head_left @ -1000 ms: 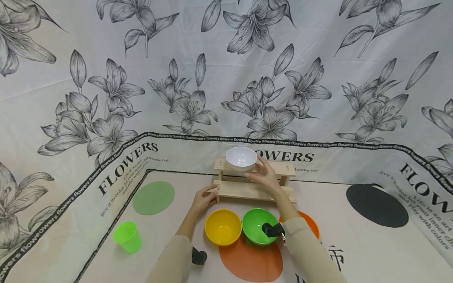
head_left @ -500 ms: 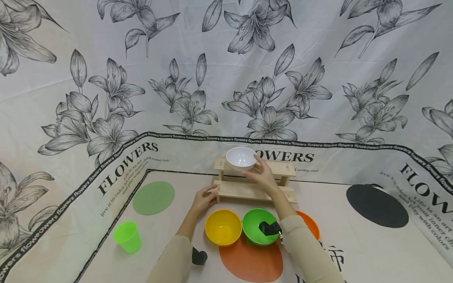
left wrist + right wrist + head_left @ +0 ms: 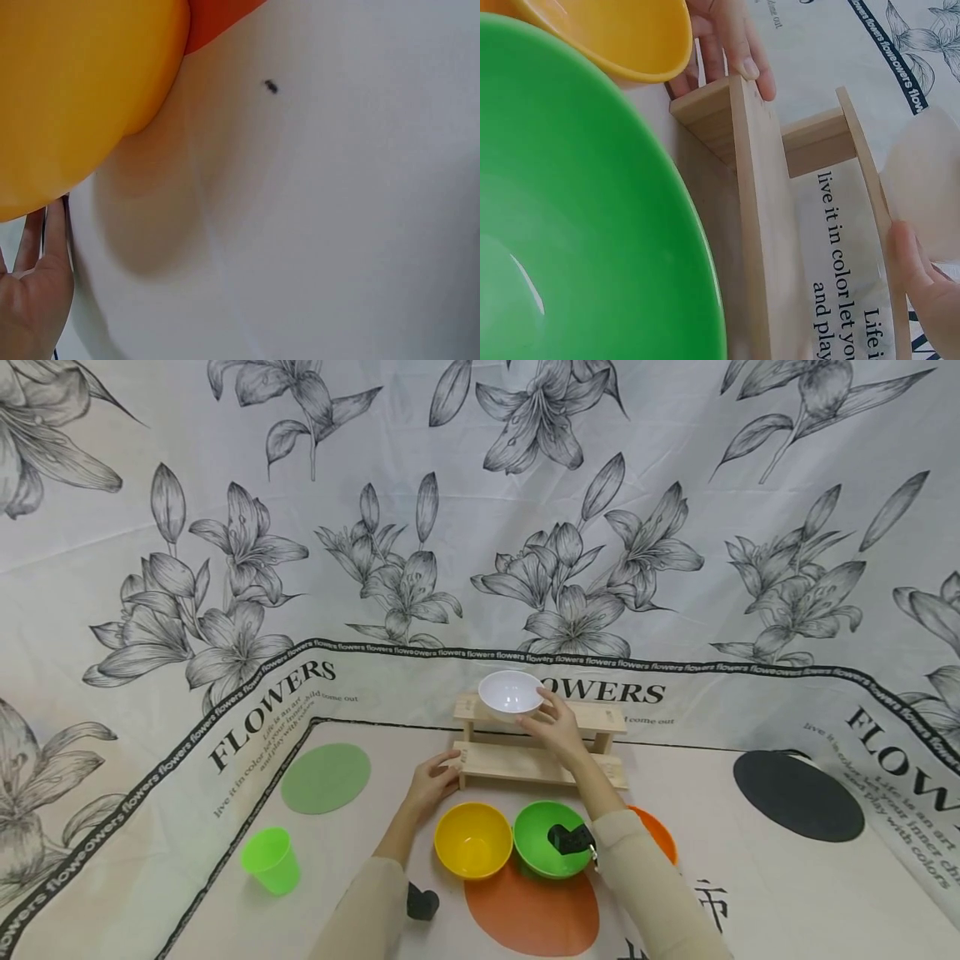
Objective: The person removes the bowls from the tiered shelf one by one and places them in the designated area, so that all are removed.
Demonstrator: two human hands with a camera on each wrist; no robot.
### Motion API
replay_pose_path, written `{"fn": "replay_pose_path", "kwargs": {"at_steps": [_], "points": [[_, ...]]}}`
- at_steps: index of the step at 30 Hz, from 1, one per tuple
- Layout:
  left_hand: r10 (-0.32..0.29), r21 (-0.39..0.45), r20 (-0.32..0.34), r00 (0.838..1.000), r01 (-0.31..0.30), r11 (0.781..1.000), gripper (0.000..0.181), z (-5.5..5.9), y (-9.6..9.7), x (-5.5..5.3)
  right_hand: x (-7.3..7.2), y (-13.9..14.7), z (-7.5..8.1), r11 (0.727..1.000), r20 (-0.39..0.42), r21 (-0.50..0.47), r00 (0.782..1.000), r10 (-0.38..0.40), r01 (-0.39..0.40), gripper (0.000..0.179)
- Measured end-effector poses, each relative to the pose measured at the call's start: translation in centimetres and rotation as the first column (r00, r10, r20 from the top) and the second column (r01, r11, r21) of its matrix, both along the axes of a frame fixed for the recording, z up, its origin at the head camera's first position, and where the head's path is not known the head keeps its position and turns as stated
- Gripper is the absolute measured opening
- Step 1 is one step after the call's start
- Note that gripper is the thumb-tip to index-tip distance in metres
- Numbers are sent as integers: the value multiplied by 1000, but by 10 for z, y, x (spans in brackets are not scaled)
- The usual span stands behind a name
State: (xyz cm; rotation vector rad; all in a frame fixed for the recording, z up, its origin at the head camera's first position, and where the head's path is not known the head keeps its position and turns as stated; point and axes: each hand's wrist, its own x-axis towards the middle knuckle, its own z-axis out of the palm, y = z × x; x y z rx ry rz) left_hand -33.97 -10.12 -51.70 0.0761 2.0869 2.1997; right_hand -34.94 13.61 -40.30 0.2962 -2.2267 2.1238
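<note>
A white bowl (image 3: pixel 512 693) sits at the left part of the upper tier of a two-tier wooden rack (image 3: pixel 525 763). With fingers and thumb at its right side, my right hand (image 3: pixel 557 732) holds the bowl; in the right wrist view the thumb lies by the upper shelf's edge, below the bowl. My left hand (image 3: pixel 432 783) grips the left end of the lower shelf, with a digit over the top and other fingers at the end. In front of the rack stand a yellow bowl (image 3: pixel 473 842), a green bowl (image 3: pixel 534 839) and an orange bowl (image 3: pixel 658 837), partly behind my right arm.
A bright green cup (image 3: pixel 272 861) stands at the left. Flat round patches lie on the table: a green one (image 3: pixel 326 778), a black one (image 3: pixel 798 796) and an orange-brown one (image 3: pixel 534 914) by the bowls. A flower-printed cloth (image 3: pixel 405 577) rises behind the rack.
My right hand's fingers have shifted slightly left on the white bowl, and the right forearm moved a little with them. The bowl, the rack and my left hand look the same.
</note>
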Motion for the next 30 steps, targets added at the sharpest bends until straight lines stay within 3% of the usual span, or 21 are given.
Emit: {"fn": "replay_pose_path", "kwargs": {"at_steps": [7, 13, 30], "points": [[-6, -5, -11, 1000, 6, 1000, 41, 1, -1, 2, -5, 1, 5, 996, 45, 54, 997, 65, -68, 76], [-3, -3, -17, 1000, 2, 1000, 41, 2, -1, 2, -3, 0, 7, 991, 34, 132, 999, 17, -21, 82], [-5, -16, -24, 1000, 5, 1000, 42, 1, 0, 2, 14, 12, -2, 990, -32, 141, 999, -18, 22, 85]]}}
